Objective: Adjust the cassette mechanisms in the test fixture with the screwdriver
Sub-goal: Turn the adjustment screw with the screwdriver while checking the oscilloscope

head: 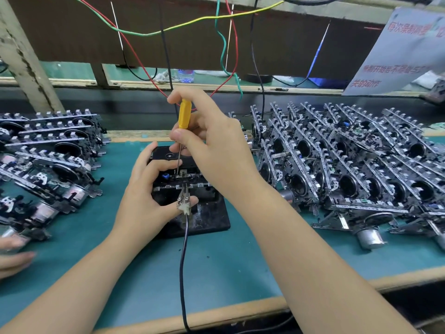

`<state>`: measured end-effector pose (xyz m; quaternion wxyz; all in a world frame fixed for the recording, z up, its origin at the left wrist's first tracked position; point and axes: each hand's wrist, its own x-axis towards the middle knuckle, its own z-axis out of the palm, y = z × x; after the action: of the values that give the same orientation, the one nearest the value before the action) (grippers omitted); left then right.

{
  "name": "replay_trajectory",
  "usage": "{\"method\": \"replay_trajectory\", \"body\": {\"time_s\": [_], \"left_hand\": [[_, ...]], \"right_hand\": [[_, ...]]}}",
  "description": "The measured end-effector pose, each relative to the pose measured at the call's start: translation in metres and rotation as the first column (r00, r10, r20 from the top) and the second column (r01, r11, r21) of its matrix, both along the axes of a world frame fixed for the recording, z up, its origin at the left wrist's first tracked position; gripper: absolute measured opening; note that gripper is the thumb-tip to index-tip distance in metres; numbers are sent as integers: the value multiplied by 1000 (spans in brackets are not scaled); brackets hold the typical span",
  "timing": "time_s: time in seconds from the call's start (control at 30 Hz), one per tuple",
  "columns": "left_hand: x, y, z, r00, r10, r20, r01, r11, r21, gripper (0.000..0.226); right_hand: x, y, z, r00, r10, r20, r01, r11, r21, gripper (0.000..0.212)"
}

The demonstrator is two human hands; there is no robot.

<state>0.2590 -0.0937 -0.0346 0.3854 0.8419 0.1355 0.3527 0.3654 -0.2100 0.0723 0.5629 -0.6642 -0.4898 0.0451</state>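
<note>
Yellow-handled screwdriver (184,113), upright at bench centre, pinched in the right hand (212,143); thin shaft drops to a small screw on the cassette mechanism (179,175) seated in the black test fixture (209,218). Left hand (147,189) grips the mechanism's near-left edge, thumb beside a clip lead (184,203). Judgement: tool light, handle slick, tip prone to slipping; mechanism stiff but delicate, best held by its frame edges. No bins seen: loose stacks of mechanisms lie left (50,150) and right (349,165) on the green mat (216,266).
</note>
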Motion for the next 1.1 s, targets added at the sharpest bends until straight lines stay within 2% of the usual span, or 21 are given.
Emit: {"method": "replay_trajectory", "body": {"time_s": [0.83,1.1], "left_hand": [[0,-1,0,1000,8,-16,-8,1000,19,61],[1,8,-14,997,-22,71,19,999,45,67]], "right_hand": [[1,5,2,996,-46,74,47,999,-11,39],[7,5,6,1000,13,25,-10,993,-120,42]]}}
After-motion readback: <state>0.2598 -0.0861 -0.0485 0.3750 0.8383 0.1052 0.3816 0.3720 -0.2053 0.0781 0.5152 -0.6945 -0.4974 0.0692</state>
